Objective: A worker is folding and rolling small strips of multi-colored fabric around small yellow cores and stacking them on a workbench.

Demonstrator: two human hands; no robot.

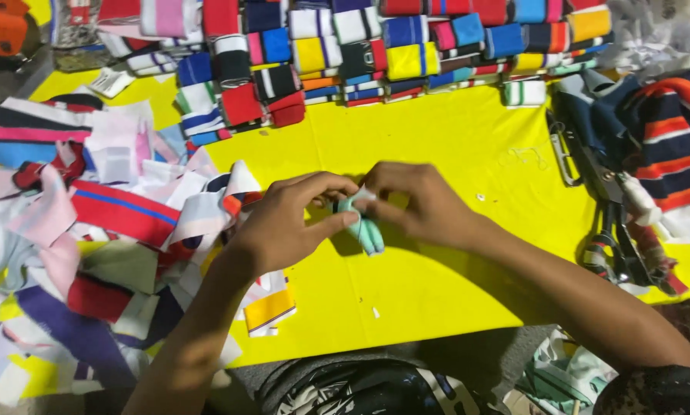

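Both hands pinch one small mint-green knit strip [364, 223] above the yellow tabletop [452, 146], left hand [283, 223] and right hand [422, 204] meeting fingertip to fingertip. It looks light, soft and floppy, best held near its folded edge.

We cannot see most of the pale green fabric piece [365, 227]; our left hand [283, 223] and right hand [418, 204] cover its top. The scissors [618, 230] lie partly under striped cloth [679, 146], which the right edge cuts off.
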